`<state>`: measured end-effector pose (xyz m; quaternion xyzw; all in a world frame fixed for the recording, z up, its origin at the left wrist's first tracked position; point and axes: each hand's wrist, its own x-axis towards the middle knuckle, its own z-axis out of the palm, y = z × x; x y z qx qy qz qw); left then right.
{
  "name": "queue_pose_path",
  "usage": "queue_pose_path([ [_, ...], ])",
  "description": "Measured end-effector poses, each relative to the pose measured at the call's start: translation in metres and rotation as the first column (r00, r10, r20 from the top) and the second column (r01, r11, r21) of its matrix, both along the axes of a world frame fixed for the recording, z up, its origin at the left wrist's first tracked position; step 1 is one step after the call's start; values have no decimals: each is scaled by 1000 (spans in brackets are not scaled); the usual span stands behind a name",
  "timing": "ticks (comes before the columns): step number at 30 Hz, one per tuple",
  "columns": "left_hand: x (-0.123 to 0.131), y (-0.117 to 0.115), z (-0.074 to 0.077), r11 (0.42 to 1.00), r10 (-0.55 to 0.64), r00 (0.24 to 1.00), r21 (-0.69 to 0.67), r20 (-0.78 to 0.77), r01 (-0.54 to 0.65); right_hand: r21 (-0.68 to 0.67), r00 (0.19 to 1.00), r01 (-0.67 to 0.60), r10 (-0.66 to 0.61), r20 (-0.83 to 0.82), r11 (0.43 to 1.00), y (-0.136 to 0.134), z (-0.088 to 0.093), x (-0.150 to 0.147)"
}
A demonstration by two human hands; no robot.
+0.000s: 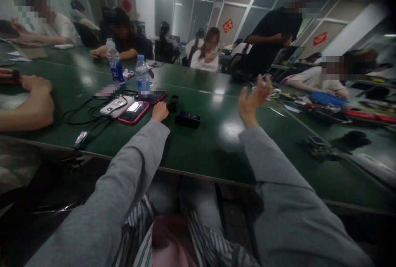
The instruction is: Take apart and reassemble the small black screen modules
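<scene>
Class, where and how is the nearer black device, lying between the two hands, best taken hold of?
Probably grip the nearer black device mid-length across its long sides, from above right: it lies elongated, roughly crosswise, while a smaller black object and the left hand are near its left end.

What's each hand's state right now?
Left hand: by a small black object; grip can't be told.
Right hand: open, raised, nothing visible in it.

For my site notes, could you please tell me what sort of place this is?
Probably a shared workroom, perhaps for electronics: several seated people, a long green table, and what looks like a circuit board.
</scene>
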<state>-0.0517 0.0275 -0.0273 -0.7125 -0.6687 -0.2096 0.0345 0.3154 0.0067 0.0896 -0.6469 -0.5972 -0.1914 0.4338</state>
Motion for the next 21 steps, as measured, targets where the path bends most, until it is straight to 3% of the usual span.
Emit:
queue_pose_path([
  [3,0,1,1,1000,-3,1000,4,-3,3,-80,968,-245,248,37,966,16,8,-121],
  [5,1,2,2,1000,-5,1000,6,0,5,-256,885,-421,456,95,870,21,-1,-186],
  [6,1,3,2,1000,-9,1000,7,6,9,-363,825,-485,554,111,796,24,-8,-210],
  [8,1,3,2,1000,-21,1000,11,22,21,-622,710,-520,701,67,586,34,-24,-241],
  [10,0,3,3,1000,-26,999,8,30,26,-793,636,-475,772,-10,381,47,-37,-249],
  [11,0,2,2,1000,-27,999,5,32,27,-830,627,-447,779,-24,334,53,-40,-245],
  [13,-1,2,2,999,-31,999,8,40,31,-832,651,-414,759,13,370,65,-44,-222],
  [17,-2,2,0,999,-39,996,20,80,38,-756,776,-341,621,108,558,72,-53,-129],
  [19,-3,3,-1,999,-36,995,20,89,35,-662,884,-206,427,190,720,65,-60,-64],
  [21,-3,4,-2,999,-37,995,24,94,35,-565,939,19,179,293,825,51,-66,7],
])
